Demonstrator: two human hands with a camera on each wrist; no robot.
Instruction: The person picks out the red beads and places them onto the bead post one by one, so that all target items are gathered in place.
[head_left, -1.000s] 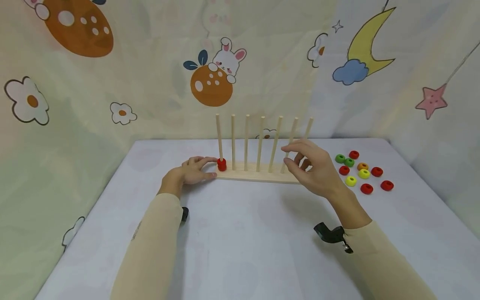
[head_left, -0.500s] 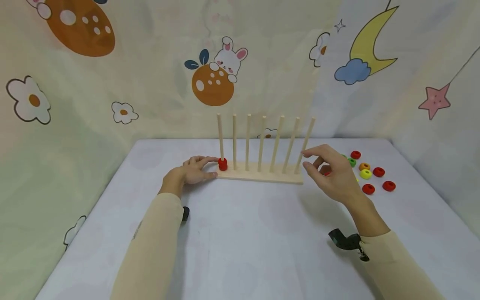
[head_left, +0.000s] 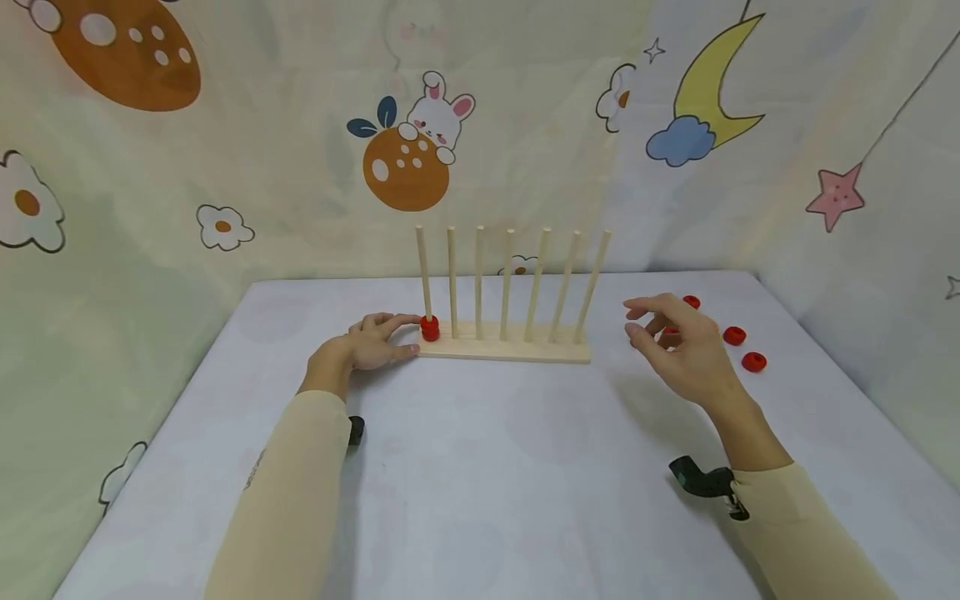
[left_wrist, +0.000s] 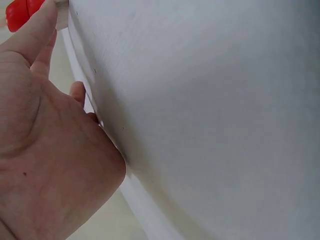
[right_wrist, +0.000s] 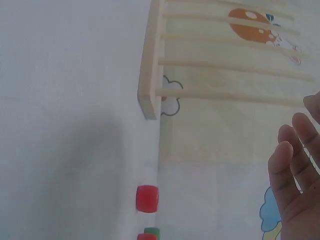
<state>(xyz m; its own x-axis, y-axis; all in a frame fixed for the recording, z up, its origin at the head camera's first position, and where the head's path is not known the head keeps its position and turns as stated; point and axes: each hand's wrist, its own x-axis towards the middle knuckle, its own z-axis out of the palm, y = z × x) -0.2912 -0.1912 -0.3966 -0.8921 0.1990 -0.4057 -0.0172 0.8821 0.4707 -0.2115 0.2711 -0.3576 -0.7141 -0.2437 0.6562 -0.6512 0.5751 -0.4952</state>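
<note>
A wooden peg stand (head_left: 502,350) has a row of several upright dowels. Red beads (head_left: 430,328) are stacked low on its leftmost dowel. My left hand (head_left: 372,343) grips the stand's left end, thumb at the front corner and index finger beside the red beads; the left wrist view shows the hand (left_wrist: 55,135) close to these beads (left_wrist: 22,14). My right hand (head_left: 678,346) hovers to the right of the stand with thumb and index apart and nothing between them. In the right wrist view its fingers (right_wrist: 282,170) are bent loosely.
Loose red beads (head_left: 753,362) lie on the white table (head_left: 480,483) to the right, some hidden behind the right hand. A red bead (right_wrist: 147,198) and a green bead (right_wrist: 152,232) show in the right wrist view. A patterned cloth (head_left: 300,150) hangs behind.
My right hand has moved right, from the right-hand dowels to over the loose beads, now covering the yellow, orange and green ones. The left hand stays on the stand. The head view has shifted slightly.
</note>
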